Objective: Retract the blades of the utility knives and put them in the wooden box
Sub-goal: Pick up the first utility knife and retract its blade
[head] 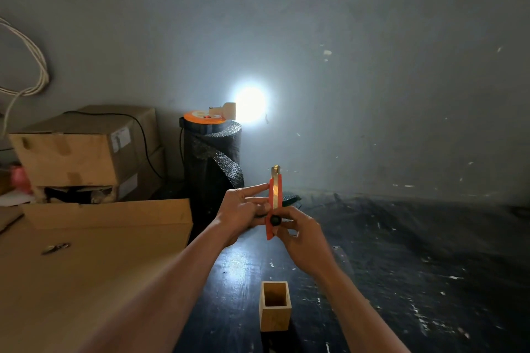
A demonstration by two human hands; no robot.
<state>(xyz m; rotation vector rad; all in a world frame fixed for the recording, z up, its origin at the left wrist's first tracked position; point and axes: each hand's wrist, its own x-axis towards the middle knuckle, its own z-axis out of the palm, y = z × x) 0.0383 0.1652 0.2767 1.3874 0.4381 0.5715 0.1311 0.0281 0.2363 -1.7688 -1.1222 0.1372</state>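
Behind the orange utility knife [274, 203], the left hand [243, 210] hid a dark object too obscured to identify; the knife's lower end sat buried in the right hand [301, 235].

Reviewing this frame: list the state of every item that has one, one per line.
utility knife: held upright in both hands, metal tip still showing at the top
left hand: fingers steadying the knife's side
right hand: gripping the knife's lower end
wooden box: upright on the dark floor, open, looks empty
lamp: switched on, lying on a black roll
stacked cardboard boxes: closed
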